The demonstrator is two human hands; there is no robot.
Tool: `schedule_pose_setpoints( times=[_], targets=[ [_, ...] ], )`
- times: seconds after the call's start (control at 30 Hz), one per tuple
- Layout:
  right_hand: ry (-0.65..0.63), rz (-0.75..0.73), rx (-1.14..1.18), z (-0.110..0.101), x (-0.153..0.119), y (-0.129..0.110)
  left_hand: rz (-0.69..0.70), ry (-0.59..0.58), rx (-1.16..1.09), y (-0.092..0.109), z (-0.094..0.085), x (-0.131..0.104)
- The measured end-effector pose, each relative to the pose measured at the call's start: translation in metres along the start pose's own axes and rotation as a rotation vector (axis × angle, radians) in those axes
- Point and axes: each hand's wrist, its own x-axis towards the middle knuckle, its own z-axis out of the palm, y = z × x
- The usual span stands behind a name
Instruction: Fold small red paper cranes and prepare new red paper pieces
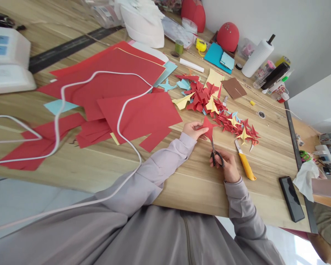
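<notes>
Between the fingers of my left hand [194,130] is a small piece of folded red paper [207,128], held just above the table. My right hand [228,165] grips a pair of scissors [213,154] by the black handles. The scissor blades point up at the paper's lower edge; whether they cut into it is too small to tell. Behind both hands lies a heap of folded red paper shapes [200,96], mixed with yellow and light blue ones. A yellow utility knife [246,163] rests to the right of my right hand.
Large red paper sheets [143,114] cover the table's left, with a white cable [118,127] looping over them. A black phone [291,198] lies near the right edge. A white bottle [257,56], a yellow tape measure [200,45] and a blue notepad [216,58] are at the back.
</notes>
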Motion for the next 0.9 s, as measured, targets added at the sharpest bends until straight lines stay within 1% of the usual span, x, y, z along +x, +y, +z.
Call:
schedule_pose_setpoints(
  times=[0.4,0.9],
  targets=[
    [-0.007,-0.007,-0.003,-0.0013,0.0007,0.0020,-0.010,-0.012,0.002,-0.0001,0.0009,-0.0002],
    [-0.015,-0.006,0.018,-0.0013,0.0011,0.0018,0.002,-0.047,-0.009,-0.0038,-0.0020,0.0015]
  ],
)
